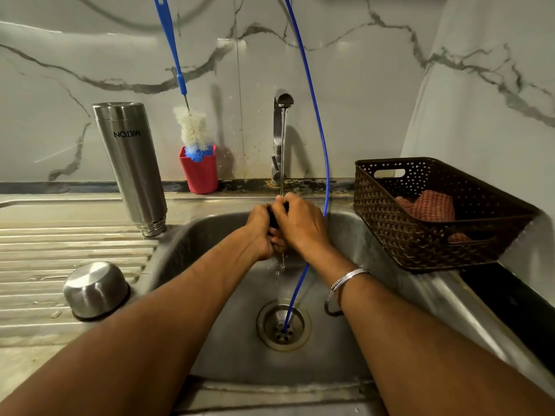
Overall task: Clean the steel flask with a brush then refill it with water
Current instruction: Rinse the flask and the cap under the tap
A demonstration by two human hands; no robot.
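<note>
- Head view: the steel flask (131,166) stood upside down on the draining board left of the sink (354,349), apparently left to drain, so I judged the brushing likely done and the refill still to come.
- The brush (193,132) rested head-down in a red cup (199,172) at the far wall, touched by neither hand.
- Both hands met under the running tap (280,136): the left hand (259,228) and right hand (298,223) were curled together round a small dark object, probably the flask's stopper; it was mostly hidden.
- Count: one flask, one brush, one steel cap (96,289) near left, one basket (432,214) right, one blue hose (315,121), two hands.
</note>
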